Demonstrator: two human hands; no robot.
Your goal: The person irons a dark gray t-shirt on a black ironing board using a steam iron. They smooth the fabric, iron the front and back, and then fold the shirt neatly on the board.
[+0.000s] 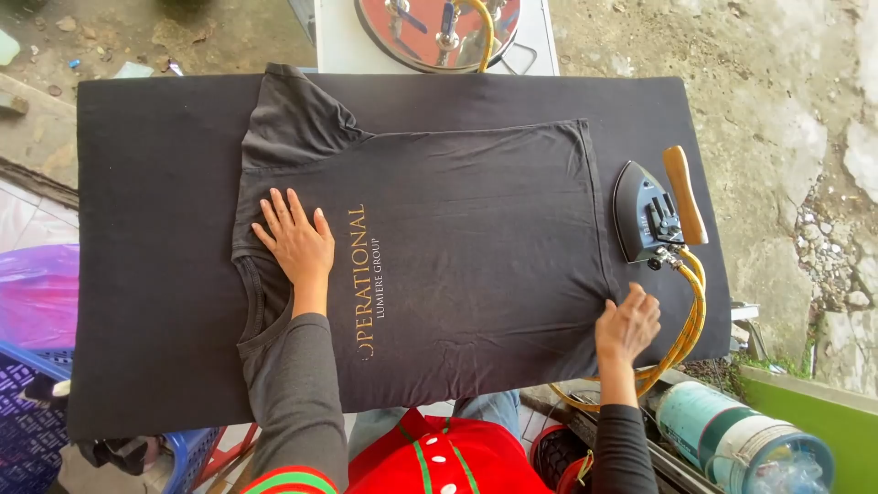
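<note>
My left hand (297,242) lies flat, fingers spread, on the dark T-shirt (457,265) near its collar at nine o'clock. The shirt lies spread over the padded bench (146,274); soft, light, it wrinkles easily. My right hand (626,325), grip closed, pinches the hem at four o'clock. The iron (654,215) rests at three o'clock.

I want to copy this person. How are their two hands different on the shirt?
The left hand lies flat, fingers spread, near the collar of the black T-shirt; the right hand is curled at the hem edge. The left hand is far from the iron; the right hand is close to it. Both touch the shirt.
</note>
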